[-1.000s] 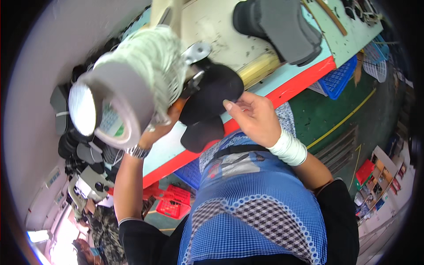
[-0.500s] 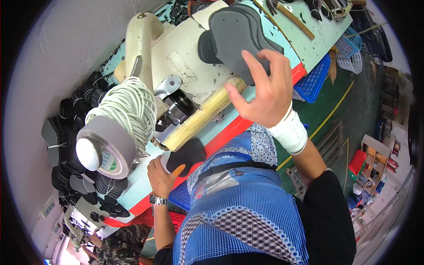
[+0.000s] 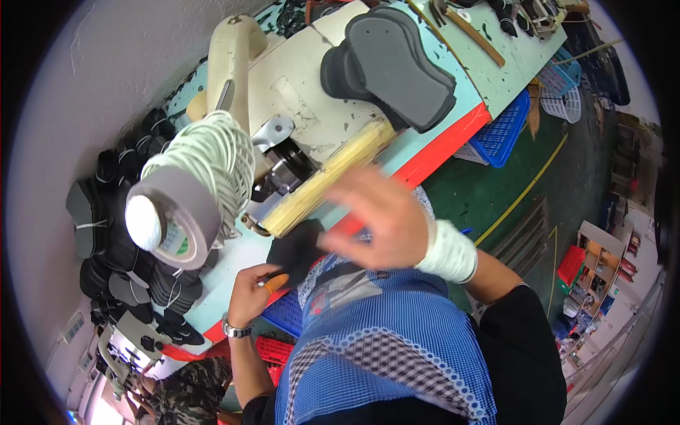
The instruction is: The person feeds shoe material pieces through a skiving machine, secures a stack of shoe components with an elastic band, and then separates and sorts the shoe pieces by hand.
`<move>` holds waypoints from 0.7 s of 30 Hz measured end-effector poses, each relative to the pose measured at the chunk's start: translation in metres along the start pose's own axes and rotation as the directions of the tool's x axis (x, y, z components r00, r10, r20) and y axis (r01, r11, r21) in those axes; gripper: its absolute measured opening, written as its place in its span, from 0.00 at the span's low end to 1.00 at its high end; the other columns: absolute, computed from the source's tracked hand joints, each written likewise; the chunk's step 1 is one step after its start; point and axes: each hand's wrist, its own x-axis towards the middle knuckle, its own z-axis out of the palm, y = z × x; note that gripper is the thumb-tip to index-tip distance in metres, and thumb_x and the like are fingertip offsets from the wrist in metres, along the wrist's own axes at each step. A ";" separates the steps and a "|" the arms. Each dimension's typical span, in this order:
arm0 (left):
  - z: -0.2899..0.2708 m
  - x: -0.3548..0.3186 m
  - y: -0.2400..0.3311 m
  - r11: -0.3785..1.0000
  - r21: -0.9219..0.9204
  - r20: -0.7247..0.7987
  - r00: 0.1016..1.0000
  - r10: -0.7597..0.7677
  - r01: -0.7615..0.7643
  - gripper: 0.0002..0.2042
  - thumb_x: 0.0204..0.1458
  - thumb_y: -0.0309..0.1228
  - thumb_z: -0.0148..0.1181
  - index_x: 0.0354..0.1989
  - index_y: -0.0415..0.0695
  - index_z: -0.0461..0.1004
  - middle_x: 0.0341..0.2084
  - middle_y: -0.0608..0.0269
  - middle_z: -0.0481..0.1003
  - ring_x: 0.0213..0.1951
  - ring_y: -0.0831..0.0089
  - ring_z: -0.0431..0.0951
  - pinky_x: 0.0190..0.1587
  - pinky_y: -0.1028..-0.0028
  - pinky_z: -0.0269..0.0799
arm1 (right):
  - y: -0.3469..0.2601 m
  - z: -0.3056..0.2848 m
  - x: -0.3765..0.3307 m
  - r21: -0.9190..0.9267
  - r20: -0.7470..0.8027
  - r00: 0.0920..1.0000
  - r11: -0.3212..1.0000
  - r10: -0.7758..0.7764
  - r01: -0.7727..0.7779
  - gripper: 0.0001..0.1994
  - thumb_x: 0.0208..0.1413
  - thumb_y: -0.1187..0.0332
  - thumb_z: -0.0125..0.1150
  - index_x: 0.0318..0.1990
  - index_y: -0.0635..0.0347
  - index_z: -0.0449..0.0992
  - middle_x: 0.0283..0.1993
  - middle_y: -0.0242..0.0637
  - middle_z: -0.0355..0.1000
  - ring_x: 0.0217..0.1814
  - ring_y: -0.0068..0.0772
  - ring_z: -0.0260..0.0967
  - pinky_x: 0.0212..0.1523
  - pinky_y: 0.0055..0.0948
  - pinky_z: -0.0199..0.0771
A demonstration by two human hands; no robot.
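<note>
My left hand point(image 3: 256, 292), with an orange finger cover on the thumb, pinches the lower end of a black sole-shaped piece point(image 3: 303, 248) at the bench's front edge. My right hand point(image 3: 382, 223), bandaged in white at the wrist, is smeared by motion. Its thumb and fingers are apart, with nothing seen between them, just right of the black piece. Beyond it, a stack of dark grey sole-shaped pieces point(image 3: 405, 71) lies on the bench by the end of a yellow wrapped bar point(image 3: 329, 177). That bar runs along the front of a cream machine point(image 3: 230, 67) with a black metal wheel part.
A coil of pale cord point(image 3: 205, 152) and a grey tape roll point(image 3: 202, 212) jut up at left. Bundled black soles point(image 3: 131, 262) pile along the wall. A hammer point(image 3: 474, 35) lies at the far right; blue baskets point(image 3: 503, 134) stand below. Another person point(image 3: 188, 389) works at lower left.
My right hand has moved from the grey stack down and toward me, near the black piece. My left hand has taken hold of that piece's end, its thumb now over it.
</note>
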 end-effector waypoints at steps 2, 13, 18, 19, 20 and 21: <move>0.001 -0.002 0.035 0.978 -0.141 0.082 0.983 0.166 -0.153 0.08 0.51 0.25 0.66 0.39 0.35 0.81 0.32 0.63 0.81 0.32 0.79 0.75 0.38 0.76 0.70 | 0.001 0.022 -0.013 0.203 0.138 0.990 0.978 0.030 -0.057 0.26 0.44 0.59 0.74 0.47 0.66 0.75 0.45 0.51 0.74 0.49 0.53 0.72 0.49 0.40 0.73; -0.017 0.036 0.058 0.731 -0.681 -0.044 0.999 0.031 -0.053 0.15 0.62 0.29 0.55 0.55 0.35 0.70 0.40 0.62 0.79 0.34 0.80 0.80 0.30 0.79 0.75 | 0.037 0.054 0.009 0.413 0.280 0.807 0.694 0.520 -0.590 0.16 0.51 0.62 0.65 0.34 0.70 0.80 0.23 0.48 0.75 0.25 0.35 0.74 0.30 0.33 0.71; -0.028 0.041 0.069 0.676 -0.733 -0.202 0.973 -0.111 -0.075 0.12 0.62 0.26 0.51 0.45 0.27 0.74 0.37 0.50 0.80 0.39 0.69 0.83 0.44 0.72 0.81 | 0.031 0.064 0.020 0.352 0.318 0.751 0.664 0.578 -0.660 0.18 0.49 0.58 0.64 0.32 0.70 0.80 0.21 0.49 0.73 0.24 0.38 0.73 0.31 0.35 0.71; -0.026 0.042 0.068 0.692 -0.713 -0.226 0.971 -0.075 -0.112 0.12 0.62 0.26 0.51 0.44 0.27 0.74 0.37 0.50 0.80 0.39 0.69 0.83 0.43 0.70 0.82 | 0.030 0.060 0.022 0.339 0.323 0.734 0.651 0.598 -0.679 0.18 0.49 0.58 0.64 0.32 0.70 0.80 0.20 0.49 0.73 0.23 0.37 0.73 0.31 0.35 0.71; -0.022 0.044 0.068 0.706 -0.692 -0.247 0.968 -0.036 -0.150 0.12 0.62 0.26 0.50 0.44 0.27 0.74 0.37 0.50 0.80 0.38 0.68 0.83 0.43 0.68 0.82 | 0.030 0.058 0.022 0.324 0.326 0.715 0.638 0.618 -0.699 0.18 0.49 0.58 0.65 0.32 0.70 0.80 0.20 0.49 0.72 0.23 0.36 0.73 0.31 0.35 0.71; -0.016 0.046 0.073 0.734 -0.670 -0.224 0.973 -0.056 -0.112 0.12 0.62 0.26 0.50 0.45 0.27 0.74 0.38 0.50 0.80 0.37 0.67 0.83 0.40 0.66 0.83 | 0.039 0.057 0.015 0.382 0.272 0.749 0.647 0.604 -0.660 0.19 0.49 0.58 0.64 0.32 0.70 0.80 0.20 0.48 0.73 0.23 0.33 0.72 0.31 0.35 0.71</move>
